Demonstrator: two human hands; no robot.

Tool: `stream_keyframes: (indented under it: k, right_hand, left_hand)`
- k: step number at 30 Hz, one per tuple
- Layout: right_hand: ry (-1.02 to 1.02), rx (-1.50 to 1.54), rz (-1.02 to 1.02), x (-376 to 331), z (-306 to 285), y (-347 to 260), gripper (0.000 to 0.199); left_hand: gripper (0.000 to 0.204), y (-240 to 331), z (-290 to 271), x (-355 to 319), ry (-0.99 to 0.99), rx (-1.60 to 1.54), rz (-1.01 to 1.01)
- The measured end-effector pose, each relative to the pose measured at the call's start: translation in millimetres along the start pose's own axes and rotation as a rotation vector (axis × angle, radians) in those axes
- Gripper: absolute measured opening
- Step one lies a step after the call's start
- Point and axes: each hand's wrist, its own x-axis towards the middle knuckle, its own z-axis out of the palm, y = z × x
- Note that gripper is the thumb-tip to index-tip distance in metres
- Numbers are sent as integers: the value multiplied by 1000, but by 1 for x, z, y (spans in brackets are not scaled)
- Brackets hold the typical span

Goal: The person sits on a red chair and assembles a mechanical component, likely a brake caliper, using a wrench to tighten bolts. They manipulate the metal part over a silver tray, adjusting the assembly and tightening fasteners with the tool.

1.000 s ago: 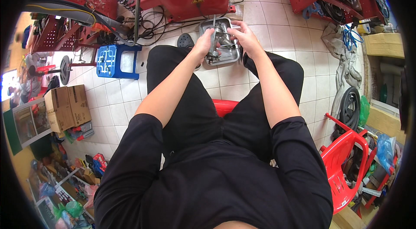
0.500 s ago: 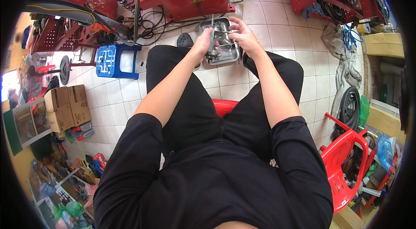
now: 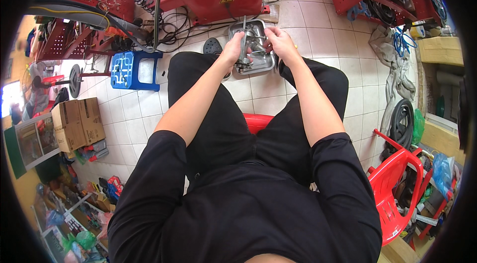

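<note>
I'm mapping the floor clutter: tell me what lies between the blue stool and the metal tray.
In the head view, between the blue plastic stool and the metal tray lie bare floor tiles, a dark sandal and the person's left knee.

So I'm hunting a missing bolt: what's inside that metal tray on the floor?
The tray holds a few grey metal parts, too small to identify. Both hands, left and right, grip a metal piece above it and cover much of it.

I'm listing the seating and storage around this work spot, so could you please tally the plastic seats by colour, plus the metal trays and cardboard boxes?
Red plastic seats: 2, the one sat on and the chair to the right
Blue plastic stools: 1
Metal trays: 1, under both hands
Cardboard boxes: 2
Total: 6
</note>
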Motion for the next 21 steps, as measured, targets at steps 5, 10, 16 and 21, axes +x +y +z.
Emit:
stream_keyframes:
  k: [5, 10, 16, 21]
  right_hand:
    - [111, -24, -389, -10, 11, 2, 46]
    - [112, -44, -123, -9, 8, -7, 45]
    - [156, -5, -402, -6, 14, 3, 44]
    - [21, -54, -136, -9, 7, -1, 50]
  left_hand:
    - [44, 0, -1, 0, 4, -13, 9]
    - [44, 1, 0, -3, 1, 3, 13]
    - [44, 3, 0, -4, 9, 0, 16]
    - [45, 2, 1, -4, 17, 8, 15]
